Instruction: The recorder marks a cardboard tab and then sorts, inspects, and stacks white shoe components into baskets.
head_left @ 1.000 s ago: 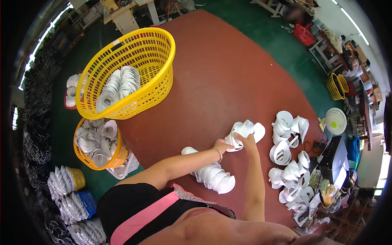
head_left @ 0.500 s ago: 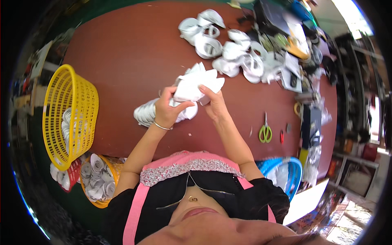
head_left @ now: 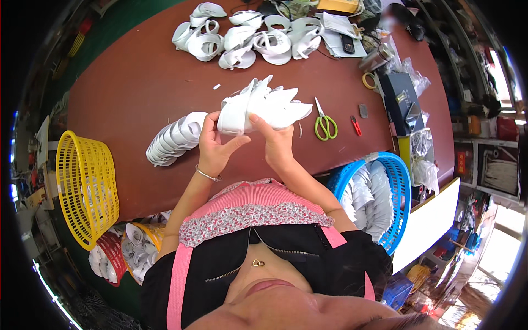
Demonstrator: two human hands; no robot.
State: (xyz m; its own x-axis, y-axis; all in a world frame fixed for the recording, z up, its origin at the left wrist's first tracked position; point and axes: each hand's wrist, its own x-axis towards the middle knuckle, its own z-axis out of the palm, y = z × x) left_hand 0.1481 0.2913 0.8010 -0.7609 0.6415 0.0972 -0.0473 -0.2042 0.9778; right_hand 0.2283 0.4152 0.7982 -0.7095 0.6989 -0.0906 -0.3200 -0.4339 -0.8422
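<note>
Over the middle of the brown table, both hands hold a bundle of white shoe uppers [head_left: 264, 110], fanned out with the pointed ends to the right. My left hand [head_left: 214, 149] grips its left lower side, fingers behind and thumb extended underneath. My right hand [head_left: 278, 144] supports it from below, with the thumb pressed on the front. Just left of my left hand, a nested row of similar white uppers [head_left: 176, 138] lies on the table. To the right of my right hand lie scissors with green handles [head_left: 325, 126] and small red snips [head_left: 356, 126].
White bundles [head_left: 239, 44] line the far side. A yellow basket [head_left: 113, 187] stands at the left, a blue basket [head_left: 403, 181] with white pieces at the right. Along the right edge are a dark box [head_left: 400, 104], tape roll [head_left: 369, 81] and metal flask [head_left: 375, 58].
The view has turned, bringing the blue basket further into sight. The held bundle has moved right, away from the nested row, and now shows a band around it. Both hands still grip it.
</note>
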